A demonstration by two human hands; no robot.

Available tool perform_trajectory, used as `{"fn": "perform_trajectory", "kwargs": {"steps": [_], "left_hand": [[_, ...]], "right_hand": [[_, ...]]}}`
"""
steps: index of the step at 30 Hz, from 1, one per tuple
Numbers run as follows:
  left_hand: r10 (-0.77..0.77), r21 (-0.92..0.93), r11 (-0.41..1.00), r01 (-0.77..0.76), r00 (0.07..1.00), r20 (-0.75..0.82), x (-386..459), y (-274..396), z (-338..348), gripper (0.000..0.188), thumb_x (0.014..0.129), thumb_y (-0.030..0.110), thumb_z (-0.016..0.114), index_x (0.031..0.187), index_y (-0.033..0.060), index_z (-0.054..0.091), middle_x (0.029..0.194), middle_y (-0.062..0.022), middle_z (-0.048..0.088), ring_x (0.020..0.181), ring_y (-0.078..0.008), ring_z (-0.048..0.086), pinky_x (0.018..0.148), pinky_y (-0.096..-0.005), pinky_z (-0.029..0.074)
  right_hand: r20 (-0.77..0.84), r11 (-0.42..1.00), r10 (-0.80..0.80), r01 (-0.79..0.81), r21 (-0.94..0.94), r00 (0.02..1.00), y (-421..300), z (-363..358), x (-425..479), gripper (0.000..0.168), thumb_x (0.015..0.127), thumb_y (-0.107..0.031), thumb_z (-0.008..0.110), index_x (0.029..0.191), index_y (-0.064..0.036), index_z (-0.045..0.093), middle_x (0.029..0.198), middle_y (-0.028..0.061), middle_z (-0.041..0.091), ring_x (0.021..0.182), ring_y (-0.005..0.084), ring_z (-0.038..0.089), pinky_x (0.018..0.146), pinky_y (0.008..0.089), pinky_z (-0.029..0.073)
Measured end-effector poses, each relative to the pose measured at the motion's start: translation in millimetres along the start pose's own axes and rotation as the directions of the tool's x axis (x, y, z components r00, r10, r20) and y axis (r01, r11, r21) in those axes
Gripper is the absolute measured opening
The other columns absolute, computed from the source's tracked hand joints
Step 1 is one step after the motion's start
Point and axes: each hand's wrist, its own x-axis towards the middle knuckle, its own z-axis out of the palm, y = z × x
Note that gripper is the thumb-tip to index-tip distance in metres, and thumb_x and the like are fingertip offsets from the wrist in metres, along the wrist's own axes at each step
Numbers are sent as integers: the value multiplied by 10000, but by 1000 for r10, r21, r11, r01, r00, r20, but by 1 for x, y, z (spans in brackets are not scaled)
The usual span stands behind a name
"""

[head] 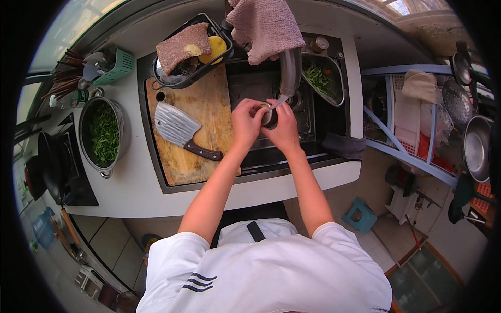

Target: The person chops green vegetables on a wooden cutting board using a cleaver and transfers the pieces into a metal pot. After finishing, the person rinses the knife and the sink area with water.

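Note:
Under the faucet [290,74], a small round dark cup or lid [269,118] is held between both hands over the sink [256,88]. My left hand [247,122] grips its left side, thumb and fingertips at the rim. Around the right side and underneath curls my right hand [285,127]. A stream of water [280,101] runs from the spout onto it and my right fingers. The fingers hide much of the object, so its exact kind is unclear. Left of the hands, a cleaver [178,124] lies flat on a wooden cutting board [211,117].
A pot [124,129] of chopped greens [103,135] stands on the left counter. A black caddy [207,74] with a sponge cloth [186,45] sits behind the board. Right of the faucet is a basket [341,84] with greens. A pink towel [264,27] drapes the faucet.

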Motion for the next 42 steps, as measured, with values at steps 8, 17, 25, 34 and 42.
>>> {"fn": "perform_trajectory", "kwargs": {"steps": [8,17,25,34,42], "left_hand": [[-91,19,995,102,943,-321,1,-29,17,110,902,50,542,975,-33,551,902,-198,626,863,-404,599,754,-419,487],[-33,294,955,48,998,-56,-7,-39,0,166,817,30,627,976,-10,647,859,-185,654,815,-388,638,700,-442,502],[51,562,826,-44,999,3,-15,-28,-7,134,888,136,590,847,18,641,808,-194,648,746,-390,636,619,-468,479],[34,472,881,-34,999,8,-35,14,-43,101,880,112,651,949,40,640,876,-126,640,685,-318,618,596,-397,477],[141,390,920,-38,960,-240,-56,10,-97,58,901,31,617,948,15,648,838,-71,615,622,-149,571,569,-259,452]], "right_hand": [[-1,1000,3,-3,17,1000,-3,-3,-1,638,609,-105,806,1191,-61,548,1188,127,577,1139,343,537,987,425,437],[-6,998,-46,45,-43,999,0,-10,4,645,618,-156,822,1201,-44,571,1175,134,594,1116,347,555,996,435,435],[41,990,88,-83,-118,995,12,-4,7,672,615,-254,850,1192,-64,561,1107,103,642,1106,332,582,963,448,433],[668,-107,441,-704,702,600,58,31,-16,542,912,-417,604,1274,-21,530,1094,139,654,994,260,647,835,370,556],[814,-812,245,-347,469,526,26,37,-6,609,931,-485,543,1296,1,504,1276,186,560,1135,328,593,928,401,551]]}}
